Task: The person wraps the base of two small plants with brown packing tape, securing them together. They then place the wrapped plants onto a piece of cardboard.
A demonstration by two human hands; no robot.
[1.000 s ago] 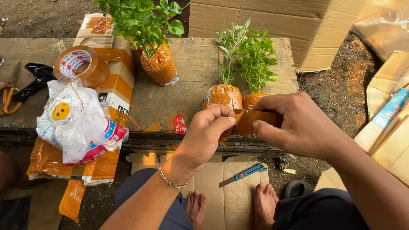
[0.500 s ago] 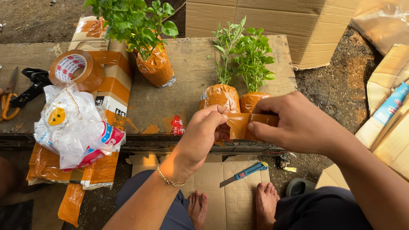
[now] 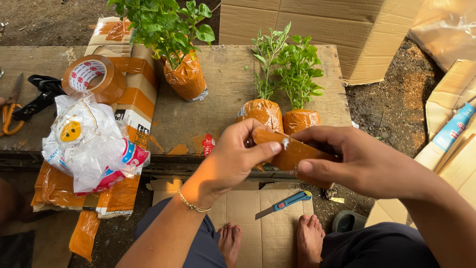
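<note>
Both hands hold a brown tape roll (image 3: 293, 155) in front of me, above the near edge of the wooden table (image 3: 218, 116). My left hand (image 3: 232, 161) pinches the roll's left side, thumb on top near a whitish spot. My right hand (image 3: 364, 166) grips it from the right, fingers wrapped around it. Just behind the hands stand two small green plants, their root balls wrapped in brown tape (image 3: 263, 113) (image 3: 300, 120). A larger plant wrapped the same way (image 3: 186, 78) stands further back left.
A second tape roll (image 3: 92, 75), a bunched plastic bag (image 3: 89, 144), orange-handled scissors (image 3: 12, 108) and taped cardboard (image 3: 141, 94) lie at left. A blue box cutter (image 3: 283, 203) rests on cardboard by my bare feet. Cardboard boxes (image 3: 347, 30) stand behind and at right.
My hands have drawn a little toward me, away from the two small plants, still holding the tape roll, which now shows more of its side.
</note>
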